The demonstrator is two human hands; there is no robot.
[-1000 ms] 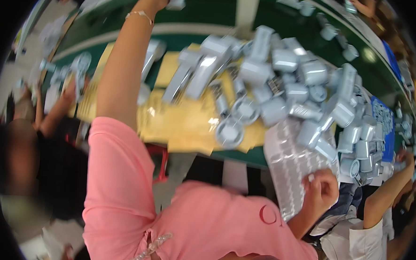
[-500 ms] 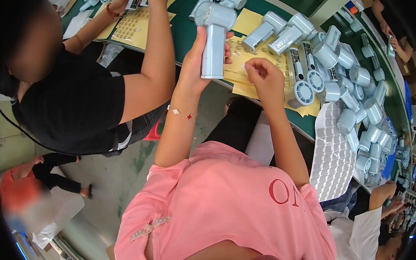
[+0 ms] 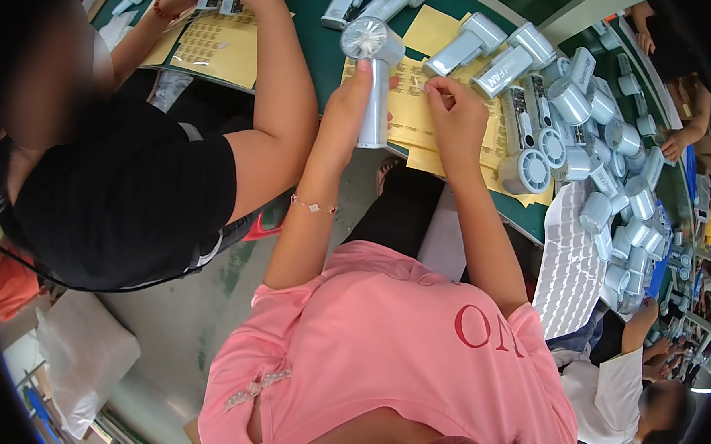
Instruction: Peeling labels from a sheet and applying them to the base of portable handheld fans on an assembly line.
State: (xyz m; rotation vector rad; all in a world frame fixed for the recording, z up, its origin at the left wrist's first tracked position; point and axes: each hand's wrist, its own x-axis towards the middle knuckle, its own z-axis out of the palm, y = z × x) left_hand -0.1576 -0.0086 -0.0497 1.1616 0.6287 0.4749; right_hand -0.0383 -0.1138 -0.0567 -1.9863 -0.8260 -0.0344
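A pale blue handheld fan (image 3: 375, 102) stands upright in my left hand (image 3: 347, 109), its round head at the top and its handle down. My left thumb lies along the near side, and the fingertips show behind the handle. To its right, my right hand (image 3: 458, 127) is closed in a pinch over the yellow sticker sheets (image 3: 405, 116). A small pale piece, seemingly a sticker (image 3: 424, 87), shows at its fingertips. The sheets carry rows of small printed labels. Two more fans (image 3: 467, 47) lie on their far end.
Many pale blue fans (image 3: 571, 101) are piled on the green table (image 3: 313, 27) at the right. A white label sheet (image 3: 570, 265) hangs over the table's edge. Close at my left, a co-worker in black (image 3: 123, 202) handles fans. Others sit and stand at the right.
In my left hand the fan has turned, so the grille of its head now faces more toward me. My right hand has risen slightly, still pinched. The co-worker at left has leaned nearer.
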